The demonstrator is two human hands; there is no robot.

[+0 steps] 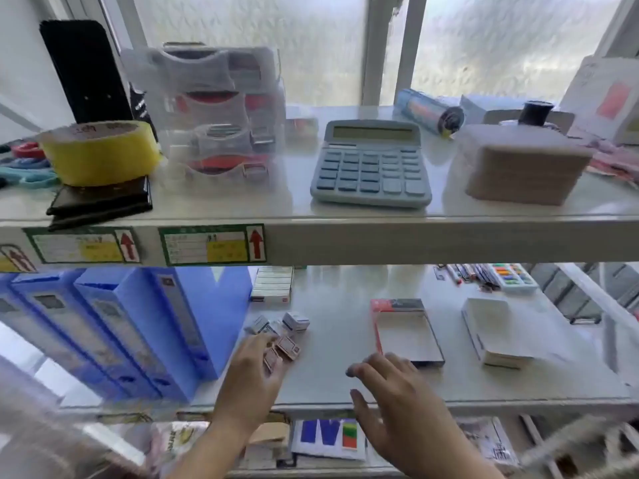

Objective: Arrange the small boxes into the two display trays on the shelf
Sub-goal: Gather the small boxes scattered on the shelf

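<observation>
My left hand point(254, 366) open, fingertips on small boxes point(276, 335) heaped just ahead on shelf point(332, 382). My right hand point(390, 392) open, empty, hovering beside red-edged tray point(406, 331); white tray point(491, 335) further right. Best pinch one box squarely, not a clump; carry right, lay flat in tray corner.
</observation>
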